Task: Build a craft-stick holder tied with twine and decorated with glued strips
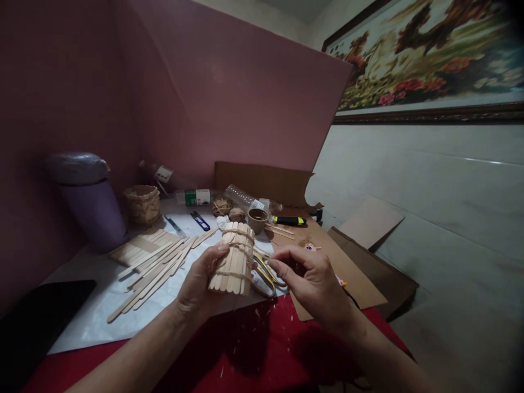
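My left hand is closed around a craft-stick holder, a tilted cylinder of upright sticks bound with several rounds of twine. To its right, my right hand is closed in a pinch, thumb against forefinger, apart from the holder. What lies in the pinch, if anything, is too small to make out. Gold-handled scissors lie between the two hands, partly hidden behind the holder. Loose craft sticks are spread on white paper left of my left hand.
Behind the holder are twine balls, a small brown cup, plastic bottles, blue thread snips and a yellow-black utility knife. A woven basket and purple bin stand left. Cardboard lies right; a dark flat object sits front left.
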{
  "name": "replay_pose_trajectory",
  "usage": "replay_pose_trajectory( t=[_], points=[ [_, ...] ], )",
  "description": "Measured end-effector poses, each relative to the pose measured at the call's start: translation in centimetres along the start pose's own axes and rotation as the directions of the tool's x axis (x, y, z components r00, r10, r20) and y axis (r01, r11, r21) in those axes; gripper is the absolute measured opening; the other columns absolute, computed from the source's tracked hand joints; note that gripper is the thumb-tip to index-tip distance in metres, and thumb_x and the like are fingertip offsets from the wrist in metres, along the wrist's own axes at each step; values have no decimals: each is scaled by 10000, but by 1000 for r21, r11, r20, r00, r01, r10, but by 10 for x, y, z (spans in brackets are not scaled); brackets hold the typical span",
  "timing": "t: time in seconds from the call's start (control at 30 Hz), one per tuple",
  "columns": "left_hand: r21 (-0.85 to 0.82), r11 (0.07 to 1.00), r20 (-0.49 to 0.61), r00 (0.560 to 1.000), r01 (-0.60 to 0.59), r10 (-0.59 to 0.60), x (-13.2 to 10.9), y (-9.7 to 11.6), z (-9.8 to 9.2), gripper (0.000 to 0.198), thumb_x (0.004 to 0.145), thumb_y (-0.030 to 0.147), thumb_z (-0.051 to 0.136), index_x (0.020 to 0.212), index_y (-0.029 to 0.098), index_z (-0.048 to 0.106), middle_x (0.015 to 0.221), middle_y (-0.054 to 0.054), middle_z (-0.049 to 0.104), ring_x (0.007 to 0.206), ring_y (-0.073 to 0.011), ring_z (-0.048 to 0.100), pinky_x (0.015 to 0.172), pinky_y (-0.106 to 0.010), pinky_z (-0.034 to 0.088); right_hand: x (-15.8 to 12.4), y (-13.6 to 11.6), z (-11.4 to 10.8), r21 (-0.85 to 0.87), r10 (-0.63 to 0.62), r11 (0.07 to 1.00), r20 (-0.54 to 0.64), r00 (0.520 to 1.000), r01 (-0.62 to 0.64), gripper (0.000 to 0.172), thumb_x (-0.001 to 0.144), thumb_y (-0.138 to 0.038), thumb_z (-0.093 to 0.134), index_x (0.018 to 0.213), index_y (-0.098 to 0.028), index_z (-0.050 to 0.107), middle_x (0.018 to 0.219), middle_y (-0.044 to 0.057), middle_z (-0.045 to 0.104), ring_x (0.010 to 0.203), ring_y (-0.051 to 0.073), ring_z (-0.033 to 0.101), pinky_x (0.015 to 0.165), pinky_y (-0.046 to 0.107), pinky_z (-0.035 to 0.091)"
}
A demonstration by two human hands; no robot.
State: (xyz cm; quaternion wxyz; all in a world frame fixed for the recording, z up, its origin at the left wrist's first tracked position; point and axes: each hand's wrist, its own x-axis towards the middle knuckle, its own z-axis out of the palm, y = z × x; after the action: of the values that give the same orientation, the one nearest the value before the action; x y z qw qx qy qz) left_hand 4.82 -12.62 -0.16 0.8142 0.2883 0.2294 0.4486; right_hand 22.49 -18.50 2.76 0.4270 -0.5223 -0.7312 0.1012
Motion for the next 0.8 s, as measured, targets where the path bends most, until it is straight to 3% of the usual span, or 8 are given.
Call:
replay_pose_trajectory(
  t=[0.17,0.3,0.8],
  points=[
    [6,1000,-30,999,-28,28,1,0,-2,270,732,305,588,935,128,607,739,-93,695,631,-217,643,639,-355,519,-7,-3,12,103,90,990,37,995,-93,197,898,-296,523,799,-177,645,726,13,643,640,123,559,573,242,427],
    [3,999,-35,998,-43,44,2,1,-2,286,710,286,607,946,125,605,699,-83,683,623,-223,643,669,-373,519,-11,-2,22,165,121,978,24,992,-123,149,895,-273,523,856,-182,635,729,1,625,632,113,541,564,227,414],
    [-75,997,-39,999,-14,11,2,3,-2,331,693,241,598,998,111,605,736,-85,697,711,-247,666,703,-369,515,-23,-7,40,216,90,973,-28,996,-82,126,883,-216,525,827,-166,627,696,2,608,618,109,533,582,224,412]
  ],
)
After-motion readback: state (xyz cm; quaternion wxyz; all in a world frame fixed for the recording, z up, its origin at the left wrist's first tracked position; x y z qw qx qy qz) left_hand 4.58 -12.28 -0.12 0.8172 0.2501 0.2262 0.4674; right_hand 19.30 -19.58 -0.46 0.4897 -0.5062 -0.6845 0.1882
